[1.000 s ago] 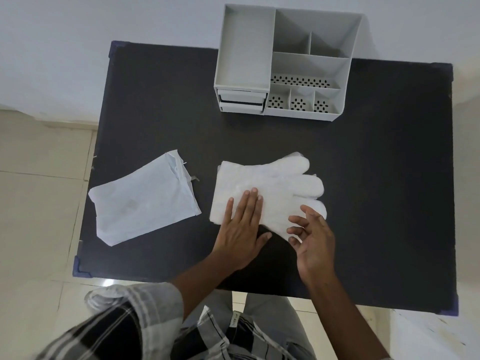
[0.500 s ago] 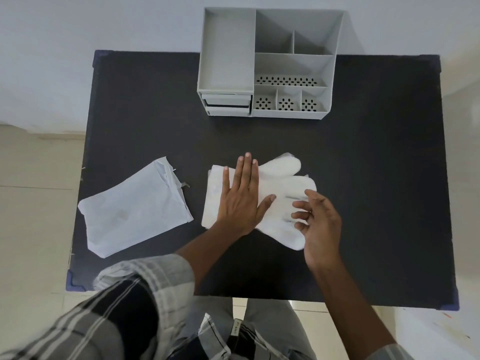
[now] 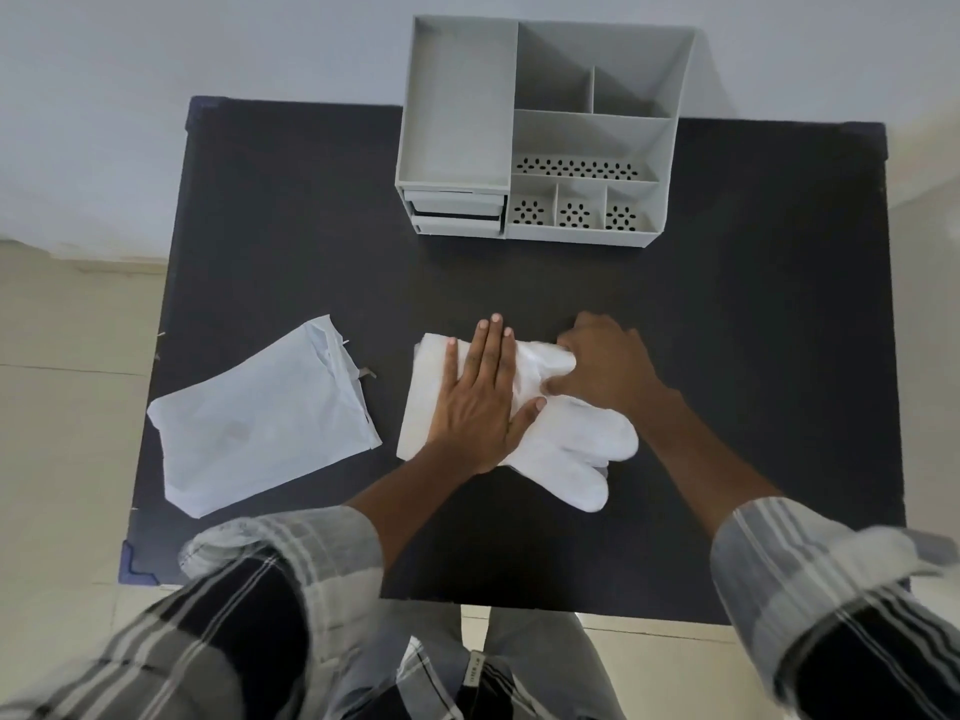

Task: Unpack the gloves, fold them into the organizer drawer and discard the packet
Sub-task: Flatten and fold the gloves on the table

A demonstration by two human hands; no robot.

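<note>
White gloves [image 3: 566, 449] lie stacked in the middle of the black table [image 3: 727, 356], cuffs to the left, fingers to the right. My left hand [image 3: 480, 397] presses flat on the cuff half, fingers spread and pointing away from me. My right hand [image 3: 605, 368] pinches the upper glove fingers and has them pulled leftward over the palm part. The lower glove fingers still stick out to the right. The empty white packet [image 3: 260, 423] lies flat at the left, its torn mouth facing right. The grey organizer [image 3: 457, 111] stands at the far edge, its two small drawers [image 3: 456, 210] closed at its front left.
A small torn scrap [image 3: 368, 374] lies beside the packet's mouth. The organizer has several open compartments, some with perforated floors. A pale wall runs behind the table and tiled floor lies to the left. My checked sleeves fill the lower view.
My right hand moved up from the lower glove fingers and took hold of the upper ones, drawing them left. My left hand stayed pressed on the cuffs. The camera tilted slightly.
</note>
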